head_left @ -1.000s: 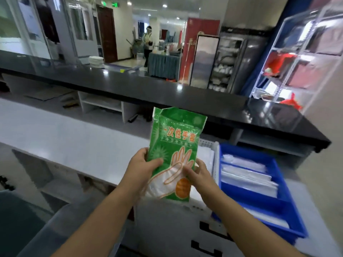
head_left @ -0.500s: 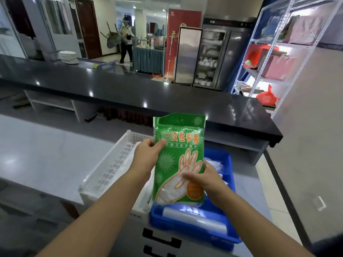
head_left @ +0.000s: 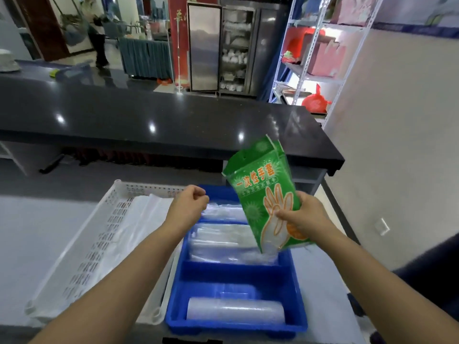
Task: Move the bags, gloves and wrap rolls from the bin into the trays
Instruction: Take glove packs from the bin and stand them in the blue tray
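Observation:
My right hand (head_left: 301, 216) grips a green pack of disposable gloves (head_left: 263, 187) by its lower part, tilted over the right side of the blue divided tray (head_left: 188, 269). My left hand (head_left: 188, 207) hovers over the tray's left rim, fingers curled, holding nothing. Clear plastic bags (head_left: 223, 242) lie in the tray's middle and far sections. A clear wrap roll (head_left: 234, 311) lies in the near section. To the left stands a white perforated tray (head_left: 99, 234) with white bags (head_left: 139, 219) in it.
The trays sit on a pale counter (head_left: 32, 234). A long black counter (head_left: 154, 120) runs behind them. A metal shelf rack (head_left: 315, 53) stands at the back right, and a person (head_left: 96, 33) walks far back left. The bin itself is not visible.
My left hand has let go of the glove pack and pulled left. My right hand has carried the pack rightward and tilted it over the blue tray. The view has dipped downward.

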`<state>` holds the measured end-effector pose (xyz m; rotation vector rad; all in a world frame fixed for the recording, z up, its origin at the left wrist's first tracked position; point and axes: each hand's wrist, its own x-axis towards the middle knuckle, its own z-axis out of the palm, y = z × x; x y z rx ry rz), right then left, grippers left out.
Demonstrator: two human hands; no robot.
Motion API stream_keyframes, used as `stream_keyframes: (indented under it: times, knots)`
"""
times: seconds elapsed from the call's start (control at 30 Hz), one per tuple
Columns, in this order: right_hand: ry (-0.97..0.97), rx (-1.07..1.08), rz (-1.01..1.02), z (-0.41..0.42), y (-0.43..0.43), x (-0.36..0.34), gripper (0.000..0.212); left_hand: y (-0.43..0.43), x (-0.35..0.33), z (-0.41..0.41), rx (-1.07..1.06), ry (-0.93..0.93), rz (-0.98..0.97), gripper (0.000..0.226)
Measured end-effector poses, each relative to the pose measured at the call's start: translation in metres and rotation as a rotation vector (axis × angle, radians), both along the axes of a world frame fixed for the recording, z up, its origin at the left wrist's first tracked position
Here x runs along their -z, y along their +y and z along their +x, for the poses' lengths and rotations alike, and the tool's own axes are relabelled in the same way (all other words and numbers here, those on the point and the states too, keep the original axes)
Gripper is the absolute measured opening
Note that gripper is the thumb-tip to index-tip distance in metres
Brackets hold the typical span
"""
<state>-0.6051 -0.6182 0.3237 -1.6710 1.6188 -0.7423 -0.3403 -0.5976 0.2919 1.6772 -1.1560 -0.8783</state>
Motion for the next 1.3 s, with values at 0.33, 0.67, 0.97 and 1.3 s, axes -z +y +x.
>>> stream_keyframes:
  times: [0.33, 0.67, 0.97, 1.3]
  knots:
    - [0.254, 0.171, -0.084, -0.02, -0.027, -0.021, 0.026, -0.096, 0.063, -0.015, 0.663, -0.896, 0.093, 0.047]
    - [0.635, 0.256, -0.14, -0.025, -0.025, -0.021, 0.029, -0.13, 0.085, -0.025, 0.804, -1.084, 0.215, 0.05]
    - [0.746, 0.081, -0.26, -0.003, -0.047, -0.028, 0.027, -0.111, 0.073, -0.018, 0.632, -0.959, 0.102, 0.006]
    - [0.811, -0.357, -0.504, 0.059, -0.095, -0.012, 0.025, -0.004, 0.026, -0.017, 0.538, -1.178, -0.184, 0.04]
